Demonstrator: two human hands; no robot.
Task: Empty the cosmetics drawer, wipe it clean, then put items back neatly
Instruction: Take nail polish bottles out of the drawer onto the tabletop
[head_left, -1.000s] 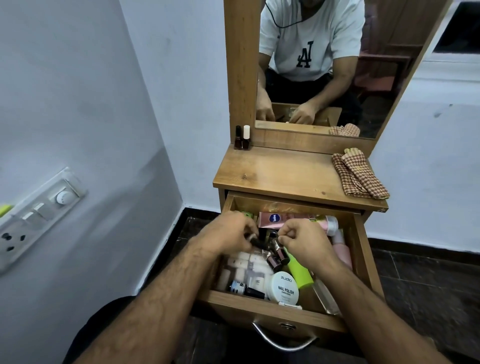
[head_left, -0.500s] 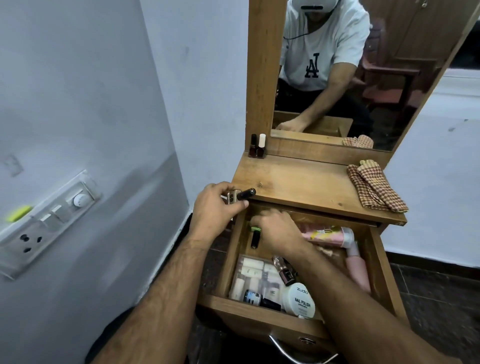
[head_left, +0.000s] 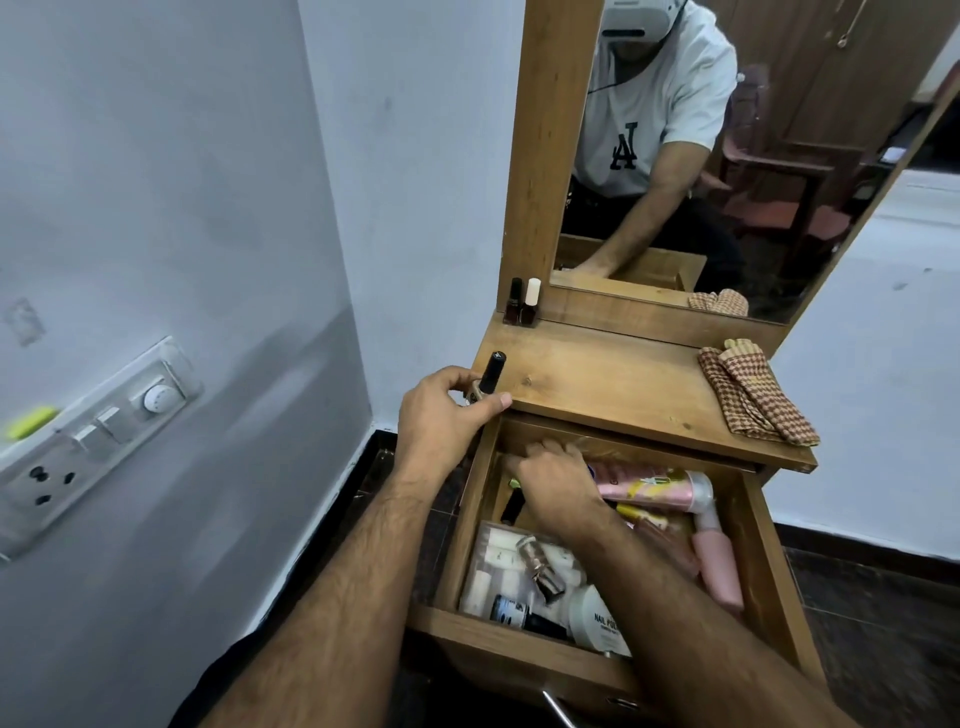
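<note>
The emptying step is under way: the left hand (head_left: 441, 415) pinches a small black-capped nail-polish bottle (head_left: 488, 376) at the wooden bench's (head_left: 613, 379) near-left corner, needing an upright set-down, while the right hand (head_left: 558, 480), grip hidden, rummages the open, cluttered wooden drawer (head_left: 769, 561).

Left hand (head_left: 441, 415) pinches a black-capped nail polish bottle (head_left: 488, 376) upright at the front left corner of the wooden surface (head_left: 613, 379). Right hand (head_left: 558, 480) reaches down into the open drawer (head_left: 519, 647), fingers among the cosmetics. Pink tube (head_left: 654, 483), white nail polish remover jar (head_left: 597, 621) lie inside. Two nail polish bottles (head_left: 522, 304) stand by the mirror frame (head_left: 540, 145); checked cloth (head_left: 753, 397) at right.
</note>
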